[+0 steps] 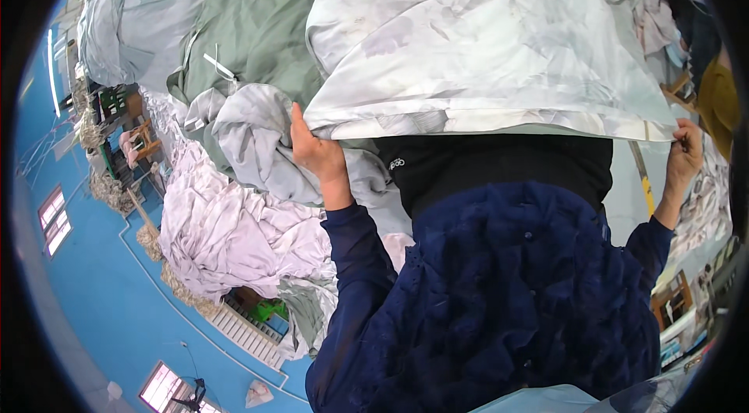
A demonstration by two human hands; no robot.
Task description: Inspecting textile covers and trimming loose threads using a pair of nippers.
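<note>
A large white cloth with a faint grey and lilac pattern spreads out in front of me. Its hemmed near edge is drawn almost straight across my waist. At the left corner of that hem, my left hand is closed on the cloth, thumb pointing up. The right corner is pinched by my right hand between thumb and fingers. A crumpled pale grey cloth lies just beside my left hand, against a green cloth that has a white tag or strip on it.
Heaped pale pink cloth hangs at the left below the grey one. Light blue-grey cloth is piled at the far left. A wooden stool stands on the blue floor. Someone's mustard-coloured clothing shows at the right edge.
</note>
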